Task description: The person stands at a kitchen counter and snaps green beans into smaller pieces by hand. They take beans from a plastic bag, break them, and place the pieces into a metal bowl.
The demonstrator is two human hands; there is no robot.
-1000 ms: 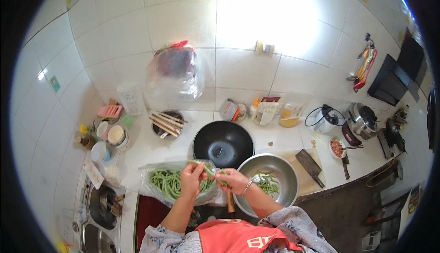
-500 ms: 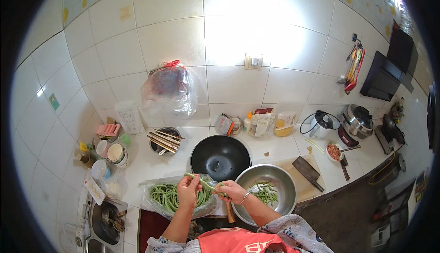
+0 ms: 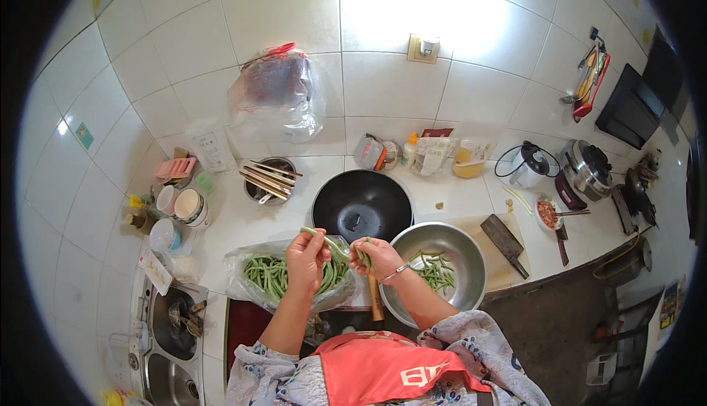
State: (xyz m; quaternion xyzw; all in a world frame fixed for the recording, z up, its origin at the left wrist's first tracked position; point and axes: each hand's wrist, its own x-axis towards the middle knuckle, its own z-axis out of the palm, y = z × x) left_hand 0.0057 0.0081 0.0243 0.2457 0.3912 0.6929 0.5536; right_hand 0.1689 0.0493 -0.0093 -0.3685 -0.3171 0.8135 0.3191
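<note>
My left hand (image 3: 306, 260) pinches a long green bean (image 3: 315, 232) in front of the black wok (image 3: 346, 192). Closed fingers of my right hand (image 3: 377, 259) grip green bean pieces (image 3: 362, 257) close to the bean's other end; whether the bean is still whole there I cannot make out. Below and left of my hands lies an open clear plastic bag (image 3: 237, 267) filled with green beans (image 3: 266, 276). By my right wrist stands a wide steel bowl (image 3: 471, 288) with short bean pieces (image 3: 436, 270) in it.
A cleaver (image 3: 502, 241) lies on a cutting board (image 3: 479, 228) right of the bowl. The wok's wooden handle (image 3: 376, 303) points toward me. Chopsticks (image 3: 269, 179) rest across a pot at the back left. A sink (image 3: 174, 376) is at the lower left; a bowl of chopped meat (image 3: 546, 213) stands right.
The view has tilted down, so the counter sits higher in the picture. My hands stay close together at the bean; short pieces now show in my right fingers.
</note>
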